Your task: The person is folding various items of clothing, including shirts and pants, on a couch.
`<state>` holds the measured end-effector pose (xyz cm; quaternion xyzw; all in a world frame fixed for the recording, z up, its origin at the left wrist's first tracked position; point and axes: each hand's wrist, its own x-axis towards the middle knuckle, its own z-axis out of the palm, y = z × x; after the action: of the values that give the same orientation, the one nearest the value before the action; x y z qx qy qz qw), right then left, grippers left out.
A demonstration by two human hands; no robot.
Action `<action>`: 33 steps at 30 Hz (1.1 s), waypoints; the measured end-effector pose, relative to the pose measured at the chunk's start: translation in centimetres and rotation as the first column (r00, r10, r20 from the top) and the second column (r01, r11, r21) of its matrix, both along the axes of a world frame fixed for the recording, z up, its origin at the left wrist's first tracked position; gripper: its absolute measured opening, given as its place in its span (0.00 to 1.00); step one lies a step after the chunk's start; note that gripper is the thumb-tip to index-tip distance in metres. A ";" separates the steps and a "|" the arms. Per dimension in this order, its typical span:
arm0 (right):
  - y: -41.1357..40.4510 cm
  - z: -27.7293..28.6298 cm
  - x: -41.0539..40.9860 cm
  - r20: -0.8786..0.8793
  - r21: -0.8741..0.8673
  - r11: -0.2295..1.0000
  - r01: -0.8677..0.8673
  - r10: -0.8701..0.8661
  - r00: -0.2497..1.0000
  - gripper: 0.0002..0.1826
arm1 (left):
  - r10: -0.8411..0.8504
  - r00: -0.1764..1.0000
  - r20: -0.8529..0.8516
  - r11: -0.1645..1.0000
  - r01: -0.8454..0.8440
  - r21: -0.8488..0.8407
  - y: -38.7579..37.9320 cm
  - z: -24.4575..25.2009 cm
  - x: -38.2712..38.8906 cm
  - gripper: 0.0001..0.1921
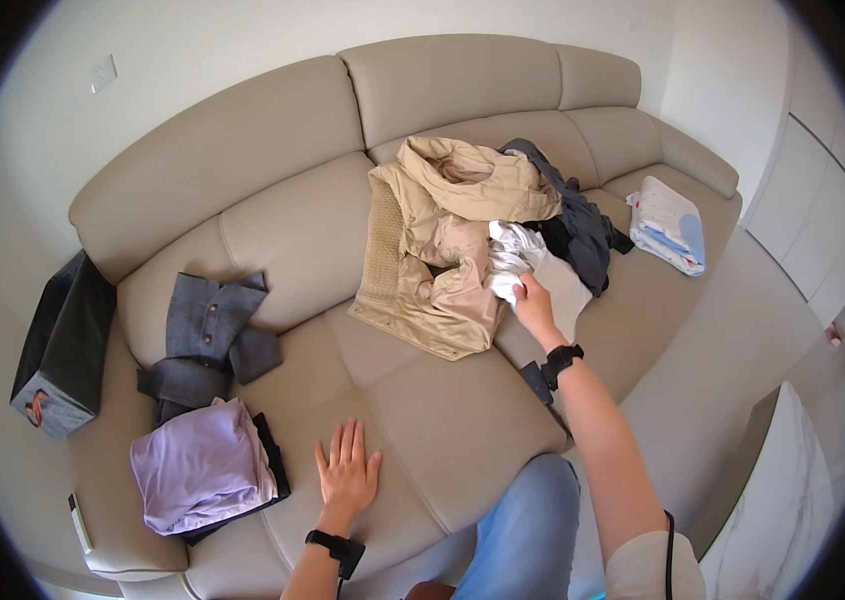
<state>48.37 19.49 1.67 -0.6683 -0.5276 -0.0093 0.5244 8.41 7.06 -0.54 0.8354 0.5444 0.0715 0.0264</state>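
My right hand grips the edge of a white garment that lies bunched in a pile of clothes. Under and beside it spreads a beige padded jacket, its pinkish lining turned up. Dark grey clothing lies along the pile's right side. On the bare seat of the beige sofa, my left hand rests palm down with fingers apart, holding nothing. Left of it sits a stack of folded clothes with a lilac garment on top. A dark grey buttoned garment lies behind that stack.
A grey fabric storage box with a leather-look handle stands on the left armrest. A folded white and blue cloth lies at the sofa's right end. A marble-patterned table stands at lower right. A white remote-like object is at the left armrest.
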 end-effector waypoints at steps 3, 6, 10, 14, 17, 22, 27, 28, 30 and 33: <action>-1.9 2.9 -4.5 -0.130 0.109 0.987 -0.120 0.134 0.982 0.08 | -0.015 1.000 0.024 1.000 0.015 0.014 0.2 -0.5 -0.1 0.30; -4.1 5.8 -12.2 -0.222 0.111 0.939 -0.325 0.342 0.913 0.06 | -0.018 0.998 0.061 1.000 0.019 -0.016 0.1 -0.8 -0.6 0.33; -8.4 8.7 -23.2 -0.302 0.097 0.751 -0.653 0.648 0.700 0.06 | -0.047 0.931 0.362 0.981 0.111 -0.158 -1.5 0.3 -0.5 0.41; -11.1 10.5 -29.8 -0.472 0.054 0.555 -0.830 0.747 0.469 0.05 | 0.360 0.297 0.884 0.749 0.474 -0.464 -3.0 3.4 -0.8 0.34; -11.2 11.0 -31.7 -0.248 0.110 0.330 -0.937 0.923 0.296 0.06 | 0.648 0.065 0.759 0.691 0.369 -0.622 -2.4 3.5 -3.6 0.30; -10.8 9.2 -27.6 -0.247 -0.120 0.482 -0.868 0.832 0.496 0.19 | 0.537 -0.156 0.829 0.828 0.284 -0.483 -2.6 6.0 -7.3 0.22; -12.3 7.1 -24.9 -0.074 -0.577 0.429 -0.695 0.820 0.568 0.49 | 0.561 -0.243 0.791 0.772 0.498 -0.394 -2.6 10.9 -9.1 0.20; -12.1 6.9 -25.2 -0.155 -0.550 0.371 -0.748 0.835 0.528 0.49 | 0.531 -0.239 0.813 0.773 0.530 -0.349 -2.4 11.7 -9.2 0.20; -12.2 7.6 -25.3 -0.338 -0.444 0.293 -0.847 0.820 0.461 0.48 | 0.515 -0.235 0.824 0.759 0.572 -0.311 -2.9 13.9 -9.0 0.21; -11.9 9.5 -26.4 -0.620 -0.201 0.165 -0.966 0.742 0.256 0.45 | 0.506 -0.197 0.840 0.742 0.597 -0.306 -3.2 15.7 -9.5 0.22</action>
<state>22.01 7.64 11.18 -0.3411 -0.6766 0.5784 0.3023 -1.07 3.87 15.19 0.3964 0.2537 0.4873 0.7355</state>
